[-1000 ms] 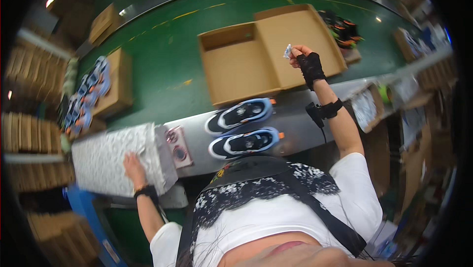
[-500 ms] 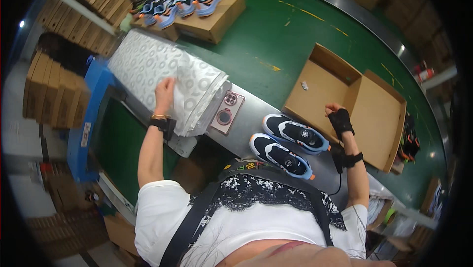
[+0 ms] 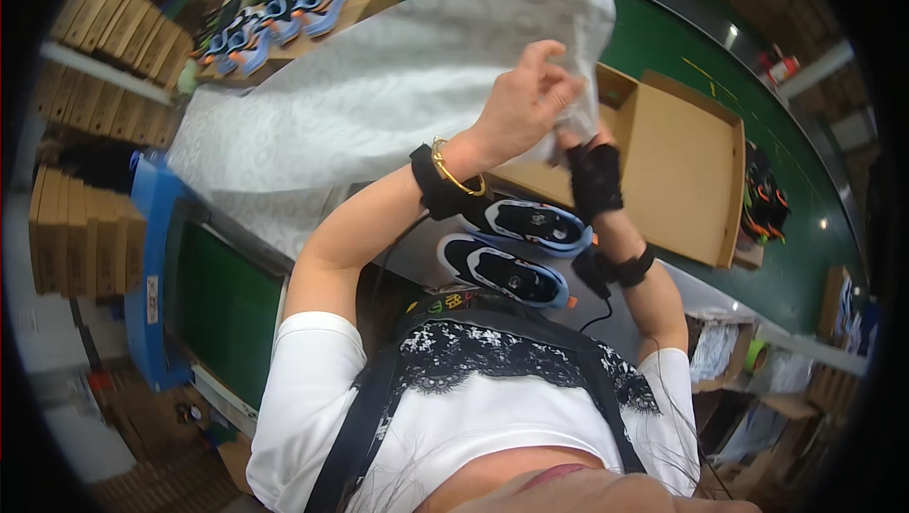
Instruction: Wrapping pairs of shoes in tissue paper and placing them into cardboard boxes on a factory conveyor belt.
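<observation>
A large patterned sheet of wrapping paper [image 3: 379,87] billows up from the left and stretches across in front of me. My left hand [image 3: 525,106] is at its right end, fingers curled at the paper and slightly blurred. Just below and to the right, my right hand [image 3: 595,170], in a black fingerless glove, has its fingertips closed at the sheet's lower corner; paper partly hides them. Below the hands, a pair of black, white and light blue sneakers lies on the metal table: the far shoe [image 3: 532,225] and the near shoe [image 3: 507,271].
An open brown shoebox [image 3: 686,167] sits beyond my right hand, partly covered by the paper. Several similar sneakers [image 3: 279,20] stand on cartons at the far left. A blue frame [image 3: 156,267] and stacked boxes [image 3: 80,238] are at left. More dark shoes [image 3: 762,196] lie right of the shoebox.
My left hand has moved right from the paper stack, drawing a sheet up and across. My right hand has moved left to meet it. The paper now hides the phone and part of the box.
</observation>
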Motion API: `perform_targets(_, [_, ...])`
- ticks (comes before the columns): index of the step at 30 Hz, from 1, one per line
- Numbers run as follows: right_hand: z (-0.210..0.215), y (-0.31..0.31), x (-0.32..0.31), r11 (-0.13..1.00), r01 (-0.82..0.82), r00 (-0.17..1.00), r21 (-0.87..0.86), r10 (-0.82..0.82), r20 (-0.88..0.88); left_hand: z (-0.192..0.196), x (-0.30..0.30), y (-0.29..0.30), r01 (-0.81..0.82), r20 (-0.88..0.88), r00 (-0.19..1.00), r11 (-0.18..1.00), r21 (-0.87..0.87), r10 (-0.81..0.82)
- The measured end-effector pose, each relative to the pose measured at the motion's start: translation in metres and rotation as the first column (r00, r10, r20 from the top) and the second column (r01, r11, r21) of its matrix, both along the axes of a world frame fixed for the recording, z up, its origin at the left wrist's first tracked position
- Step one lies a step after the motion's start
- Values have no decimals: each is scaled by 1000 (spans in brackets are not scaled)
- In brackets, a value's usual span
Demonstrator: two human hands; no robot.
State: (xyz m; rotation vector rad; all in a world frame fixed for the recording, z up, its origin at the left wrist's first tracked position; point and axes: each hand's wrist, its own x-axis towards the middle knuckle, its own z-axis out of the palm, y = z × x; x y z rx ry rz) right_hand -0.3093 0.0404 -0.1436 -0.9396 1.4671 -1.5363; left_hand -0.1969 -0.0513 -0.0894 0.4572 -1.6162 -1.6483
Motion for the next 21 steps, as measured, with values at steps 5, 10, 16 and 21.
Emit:
perform_targets(5, [-26, 62, -166, 636, 771, 622, -26, -762, -178, -44, -10, -5, 174, 375, 783, 404, -898, 496])
perform_targets(10, [-17, 203, -263, 260, 884, 46, -388, -875, -482, -117, 20, -30, 393, 624, 503, 485, -781, 597])
perform_targets(16, [0, 309, -297, 372, 869, -139, -326, -449, -883, -176, 39, -90, -170, 883, 255, 917, -361, 395])
perform_targets(21, [44, 238, -215, 260, 883, -453, -390, 257, -854, -207, 38, -102, -289, 452, 888, 667, 686, -80])
